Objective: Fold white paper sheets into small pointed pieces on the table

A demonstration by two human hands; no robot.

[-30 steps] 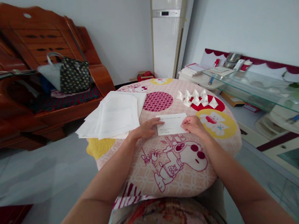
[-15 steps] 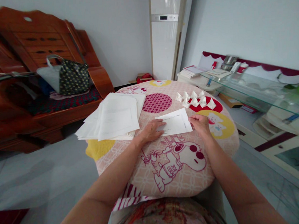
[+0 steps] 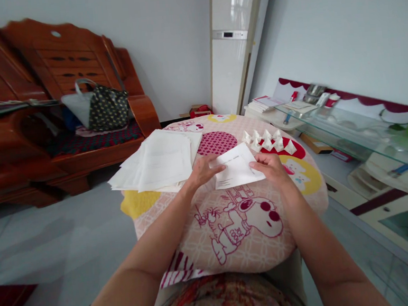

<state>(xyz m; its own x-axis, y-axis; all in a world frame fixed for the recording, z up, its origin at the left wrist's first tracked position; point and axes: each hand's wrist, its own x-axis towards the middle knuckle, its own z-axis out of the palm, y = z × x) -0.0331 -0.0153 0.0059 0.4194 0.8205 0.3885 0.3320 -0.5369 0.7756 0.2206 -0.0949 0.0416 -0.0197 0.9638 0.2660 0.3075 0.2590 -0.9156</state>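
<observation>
A white sheet of printed paper (image 3: 237, 171) is held between my two hands above the round table. My left hand (image 3: 205, 169) grips its left edge, thumb on top and fingers behind. On the right edge, my right hand (image 3: 269, 166) pinches the paper the same way. Just beyond the sheet stand several small folded white paper shapes (image 3: 267, 143) in two rows. To the left of my left hand lies a fanned stack of white paper sheets (image 3: 165, 159).
A patterned pink cloth (image 3: 248, 249) covers the round table. On the right is a glass-topped cabinet (image 3: 359, 130) holding papers and containers. A wooden bench (image 3: 74, 55) with a dotted bag (image 3: 109, 106) stands at the left, and a tall white air conditioner (image 3: 230, 69) behind.
Both hands have gone from resting at the paper on the table to gripping its sides, and the sheet is now raised and tilted. The camera view has shifted slightly.
</observation>
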